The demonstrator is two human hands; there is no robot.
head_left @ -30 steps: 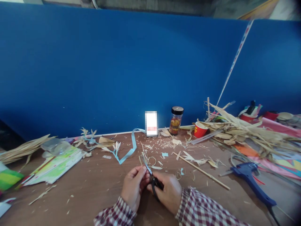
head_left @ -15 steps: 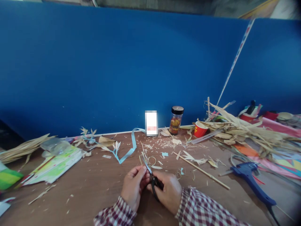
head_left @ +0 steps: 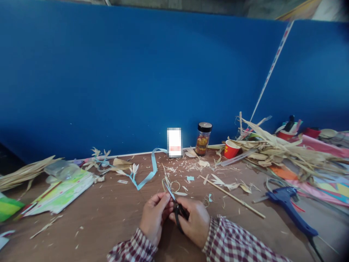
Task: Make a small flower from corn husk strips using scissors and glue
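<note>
My right hand (head_left: pixel 195 222) grips black-handled scissors (head_left: pixel 177 208) whose blades point up and left. Close beside it, my left hand (head_left: pixel 154 217) pinches a thin strip of dried straw (head_left: pixel 165 181) that rises between the blades. Both hands hover low over the brown table (head_left: pixel 109 214) near its front edge, and both wrists show checked red-and-white sleeves. Straw clippings (head_left: pixel 191 167) lie scattered just beyond the hands.
A blue glue gun (head_left: pixel 289 207) lies at the right, a long stick (head_left: pixel 231 196) between it and the hands. A pile of dried husks (head_left: pixel 280 151), a red cup (head_left: pixel 231 149) and a jar (head_left: pixel 203 139) stand at the back. A light-blue ribbon (head_left: pixel 148 174) and printed paper (head_left: pixel 58 191) lie left.
The hands and scissors stay as they were; only the view has shifted slightly.
</note>
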